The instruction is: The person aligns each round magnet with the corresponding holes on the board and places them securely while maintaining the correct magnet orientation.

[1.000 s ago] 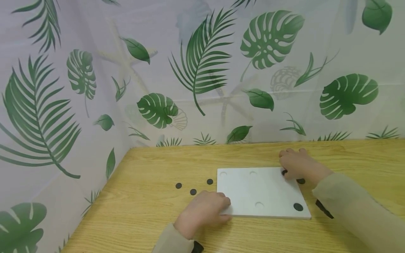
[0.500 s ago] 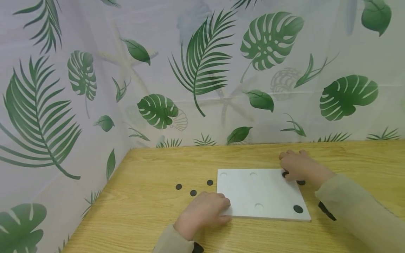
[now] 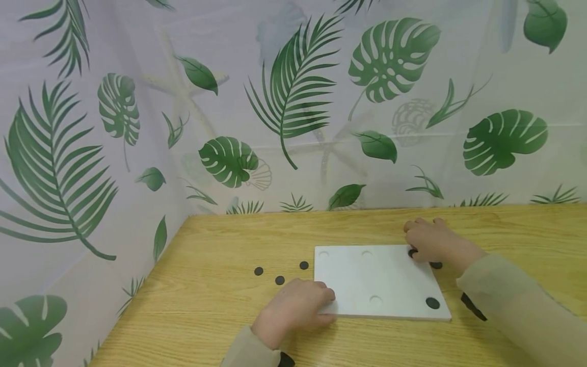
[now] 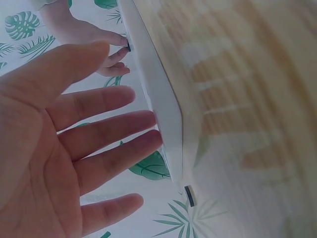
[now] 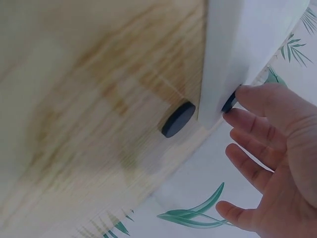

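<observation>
A white rectangular board (image 3: 357,280) with shallow round recesses lies flat on the table. My right hand (image 3: 437,242) is at its far right corner, pinching a small black disc (image 5: 230,102) between thumb and index finger right at the board's surface. My left hand (image 3: 295,306) rests at the near left corner; in the left wrist view its fingers are spread, with fingertips at the board's edge. Another black disc (image 3: 432,303) sits in the near right corner of the board. Recesses without discs show along the far side and near the front middle.
Left of the board, three loose black discs lie on the wooden table (image 3: 220,306): a left one (image 3: 259,271), a near one (image 3: 280,280) and one beside the edge (image 3: 304,265). Another disc (image 5: 179,119) lies right of the board. A leaf-patterned cloth (image 3: 321,102) hangs behind.
</observation>
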`<action>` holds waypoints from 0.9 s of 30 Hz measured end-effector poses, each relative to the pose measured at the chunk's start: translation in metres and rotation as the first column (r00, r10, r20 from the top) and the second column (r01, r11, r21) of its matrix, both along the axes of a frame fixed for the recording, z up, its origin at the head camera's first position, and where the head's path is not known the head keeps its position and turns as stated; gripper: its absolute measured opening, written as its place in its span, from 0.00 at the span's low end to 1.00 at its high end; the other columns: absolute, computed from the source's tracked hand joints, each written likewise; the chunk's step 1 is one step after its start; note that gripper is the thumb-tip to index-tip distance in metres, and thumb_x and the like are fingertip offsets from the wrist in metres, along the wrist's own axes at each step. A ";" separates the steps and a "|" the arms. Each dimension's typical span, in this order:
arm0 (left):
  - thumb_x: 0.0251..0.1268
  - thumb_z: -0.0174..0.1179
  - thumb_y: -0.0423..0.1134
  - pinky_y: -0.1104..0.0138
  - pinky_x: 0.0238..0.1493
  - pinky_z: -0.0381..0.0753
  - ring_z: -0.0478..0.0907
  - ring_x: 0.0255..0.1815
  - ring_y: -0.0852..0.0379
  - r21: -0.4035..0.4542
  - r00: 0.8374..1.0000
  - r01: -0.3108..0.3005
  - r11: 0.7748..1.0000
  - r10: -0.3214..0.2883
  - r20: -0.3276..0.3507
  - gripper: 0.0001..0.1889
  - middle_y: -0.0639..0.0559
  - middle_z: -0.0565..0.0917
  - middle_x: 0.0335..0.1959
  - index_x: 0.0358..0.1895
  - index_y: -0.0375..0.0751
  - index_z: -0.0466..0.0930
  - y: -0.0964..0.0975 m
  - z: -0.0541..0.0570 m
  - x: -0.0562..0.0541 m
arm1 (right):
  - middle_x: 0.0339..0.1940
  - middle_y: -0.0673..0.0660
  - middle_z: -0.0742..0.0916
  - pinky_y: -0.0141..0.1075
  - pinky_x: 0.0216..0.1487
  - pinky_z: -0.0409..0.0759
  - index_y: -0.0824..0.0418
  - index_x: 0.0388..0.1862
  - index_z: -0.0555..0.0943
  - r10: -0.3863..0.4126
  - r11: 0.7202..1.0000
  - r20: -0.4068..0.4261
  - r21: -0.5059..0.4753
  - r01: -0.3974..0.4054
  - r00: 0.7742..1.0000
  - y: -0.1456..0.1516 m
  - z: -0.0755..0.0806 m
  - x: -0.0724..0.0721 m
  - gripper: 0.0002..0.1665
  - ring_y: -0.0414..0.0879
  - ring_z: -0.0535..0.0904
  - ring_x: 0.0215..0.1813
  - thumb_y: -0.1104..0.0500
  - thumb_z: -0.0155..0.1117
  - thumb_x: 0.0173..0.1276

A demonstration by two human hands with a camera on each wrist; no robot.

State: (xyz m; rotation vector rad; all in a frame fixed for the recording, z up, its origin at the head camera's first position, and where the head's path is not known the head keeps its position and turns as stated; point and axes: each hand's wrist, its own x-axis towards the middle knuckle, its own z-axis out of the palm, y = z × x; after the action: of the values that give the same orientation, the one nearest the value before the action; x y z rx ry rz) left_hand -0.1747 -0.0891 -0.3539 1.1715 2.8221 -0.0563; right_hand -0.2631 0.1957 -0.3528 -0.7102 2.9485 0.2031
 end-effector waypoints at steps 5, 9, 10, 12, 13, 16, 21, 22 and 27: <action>0.55 0.58 0.50 0.72 0.21 0.62 0.64 0.19 0.65 0.009 1.000 -0.002 1.000 0.002 0.002 0.10 0.62 0.69 0.20 0.30 0.48 0.77 0.000 0.000 0.001 | 0.44 0.60 0.77 0.61 0.43 0.61 0.54 0.12 0.70 0.001 1.000 -0.001 0.006 -0.001 1.000 0.000 0.000 0.000 0.16 0.59 0.69 0.47 0.59 0.68 0.50; 0.54 0.59 0.50 0.72 0.21 0.62 0.63 0.19 0.65 0.009 1.000 0.000 1.000 0.000 -0.012 0.10 0.62 0.69 0.20 0.30 0.48 0.77 0.000 0.000 0.001 | 0.44 0.60 0.77 0.62 0.43 0.60 0.54 0.12 0.70 0.009 1.000 -0.011 -0.004 -0.009 1.000 0.001 -0.001 0.000 0.16 0.60 0.69 0.48 0.59 0.68 0.49; 0.54 0.59 0.50 0.72 0.21 0.62 0.63 0.19 0.65 0.009 1.000 0.001 1.000 -0.001 -0.015 0.10 0.62 0.69 0.20 0.30 0.48 0.77 0.000 -0.001 0.001 | 0.44 0.60 0.77 0.63 0.43 0.60 0.54 0.12 0.70 0.010 1.000 -0.013 -0.007 -0.010 1.000 0.001 -0.001 0.001 0.16 0.60 0.69 0.48 0.59 0.68 0.49; 0.54 0.59 0.50 0.72 0.21 0.62 0.63 0.19 0.65 0.010 1.000 0.001 1.000 -0.001 -0.022 0.10 0.62 0.69 0.20 0.29 0.48 0.77 -0.001 -0.001 0.001 | 0.44 0.61 0.77 0.63 0.43 0.60 0.54 0.12 0.69 0.012 1.000 -0.016 -0.016 -0.013 1.000 0.002 -0.002 0.001 0.16 0.60 0.69 0.49 0.59 0.68 0.49; 0.54 0.59 0.50 0.72 0.20 0.62 0.63 0.19 0.65 0.011 1.000 0.001 1.000 -0.001 -0.026 0.10 0.62 0.69 0.20 0.29 0.48 0.77 -0.001 -0.001 0.001 | 0.45 0.61 0.77 0.64 0.44 0.59 0.54 0.12 0.69 0.013 1.000 -0.018 -0.019 -0.014 1.000 0.002 -0.002 0.001 0.16 0.61 0.68 0.49 0.60 0.68 0.49; 0.54 0.59 0.50 0.72 0.20 0.61 0.63 0.19 0.65 0.016 1.000 0.005 1.000 -0.005 -0.026 0.10 0.62 0.69 0.19 0.29 0.48 0.77 -0.002 -0.001 0.002 | 0.45 0.61 0.77 0.64 0.44 0.59 0.55 0.12 0.69 0.012 1.000 -0.020 -0.025 -0.012 1.000 0.002 -0.003 0.002 0.16 0.61 0.68 0.50 0.60 0.68 0.48; 0.54 0.59 0.49 0.73 0.20 0.61 0.63 0.19 0.65 0.023 1.000 0.011 1.000 -0.011 -0.021 0.09 0.62 0.69 0.19 0.29 0.48 0.77 -0.002 -0.001 0.002 | 0.46 0.62 0.77 0.64 0.44 0.59 0.54 0.11 0.69 0.012 0.999 -0.022 -0.032 -0.013 1.000 0.003 -0.003 0.003 0.16 0.62 0.68 0.51 0.61 0.68 0.48; 0.54 0.59 0.49 0.73 0.20 0.61 0.63 0.19 0.65 0.022 1.000 0.011 1.000 -0.010 -0.021 0.09 0.62 0.69 0.20 0.29 0.48 0.77 -0.002 -0.001 0.002 | 0.47 0.62 0.76 0.64 0.45 0.58 0.54 0.12 0.69 0.007 0.999 -0.018 -0.035 -0.008 1.000 0.003 -0.002 0.004 0.16 0.62 0.67 0.51 0.61 0.67 0.48; 0.54 0.59 0.50 0.73 0.20 0.61 0.63 0.19 0.65 0.013 1.000 0.003 1.000 -0.003 -0.024 0.10 0.62 0.69 0.20 0.29 0.48 0.77 -0.002 -0.001 0.003 | 0.48 0.63 0.76 0.64 0.46 0.58 0.54 0.12 0.70 -0.006 0.999 -0.002 -0.049 0.006 1.000 0.007 -0.002 0.006 0.15 0.63 0.67 0.52 0.61 0.66 0.50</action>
State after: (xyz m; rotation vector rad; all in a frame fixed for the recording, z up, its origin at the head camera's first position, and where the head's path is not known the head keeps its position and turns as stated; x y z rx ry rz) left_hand -0.1721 -0.0909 -0.3554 1.1854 2.8454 -0.0530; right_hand -0.2567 0.2024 -0.3548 -0.7072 2.9668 0.1320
